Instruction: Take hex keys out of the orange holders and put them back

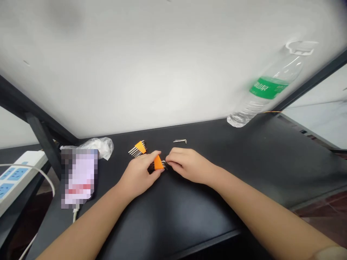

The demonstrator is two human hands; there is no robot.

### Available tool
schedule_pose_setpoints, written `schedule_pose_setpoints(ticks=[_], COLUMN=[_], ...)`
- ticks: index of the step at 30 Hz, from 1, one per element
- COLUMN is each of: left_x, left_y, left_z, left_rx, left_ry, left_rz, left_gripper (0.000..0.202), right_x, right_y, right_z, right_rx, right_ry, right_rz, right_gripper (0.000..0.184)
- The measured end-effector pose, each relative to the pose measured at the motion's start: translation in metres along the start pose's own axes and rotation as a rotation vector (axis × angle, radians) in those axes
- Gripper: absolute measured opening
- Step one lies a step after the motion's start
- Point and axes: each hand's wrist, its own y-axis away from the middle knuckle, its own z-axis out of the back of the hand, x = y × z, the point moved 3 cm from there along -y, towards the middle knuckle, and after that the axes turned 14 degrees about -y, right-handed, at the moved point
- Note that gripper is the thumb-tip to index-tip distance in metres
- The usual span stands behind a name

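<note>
Desk [173, 213] is lying underneath. Left hand [141, 174] is grasping; right hand [187, 164] is bunching its fingertips, cannot tell whether around anything. Nearer holder [158, 163] is sitting in the left hand's grip. Its keys [164, 164] are running roughly left-right, bent ends pointing right.
</note>
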Motion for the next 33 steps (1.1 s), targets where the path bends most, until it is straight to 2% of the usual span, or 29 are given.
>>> schedule_pose_setpoints(ticks=[3, 9, 14, 16, 18, 21, 23, 26, 28, 30, 33], left_x=[0.000, -0.001, -0.007, -0.008, -0.006, -0.002, 0.000, 0.001, 0.002, 0.003, 0.004], left_y=[0.000, 0.001, 0.002, 0.002, 0.001, 0.000, -0.001, -0.001, -0.001, -0.001, 0.000], left_z=[-0.001, 0.000, 0.003, 0.003, 0.002, 0.001, 0.000, -0.001, -0.002, -0.002, -0.003], left_rx=[0.019, 0.030, 0.035, 0.032, 0.027, 0.007, -0.008, 0.001, 0.009, 0.011, 0.000], left_ry=[0.005, 0.044, 0.030, 0.003, -0.006, 0.016, 0.025, 0.017, 0.013, 0.012, 0.012], left_rz=[0.004, -0.015, -0.063, -0.071, -0.062, -0.026, -0.009, 0.003, 0.014, 0.026, 0.025], left_gripper=[0.047, 0.048, 0.051, 0.051, 0.050, 0.049, 0.051, 0.055, 0.057, 0.058, 0.058], right_x=[0.007, 0.005, 0.006, 0.005, 0.000, -0.019, -0.032, -0.043, -0.043, -0.038, -0.025], right_y=[0.001, 0.003, 0.001, 0.001, 0.003, 0.008, 0.010, 0.007, 0.004, 0.001, -0.001], right_z=[-0.003, -0.001, -0.004, -0.001, 0.006, 0.019, 0.023, 0.020, 0.017, 0.015, 0.014], right_rx=[0.021, 0.029, 0.085, 0.092, 0.057, 0.010, 0.047, 0.125, 0.145, 0.114, 0.059], right_ry=[0.146, 0.036, 0.112, 0.163, 0.240, 0.340, 0.356, 0.321, 0.314, 0.293, 0.107], right_rz=[-0.002, -0.015, 0.039, 0.017, -0.060, -0.253, -0.374, -0.461, -0.464, -0.430, -0.279], right_gripper=[0.018, 0.019, 0.020, 0.020, 0.020, 0.017, 0.020, 0.009, 0.003, 0.004, 0.006])
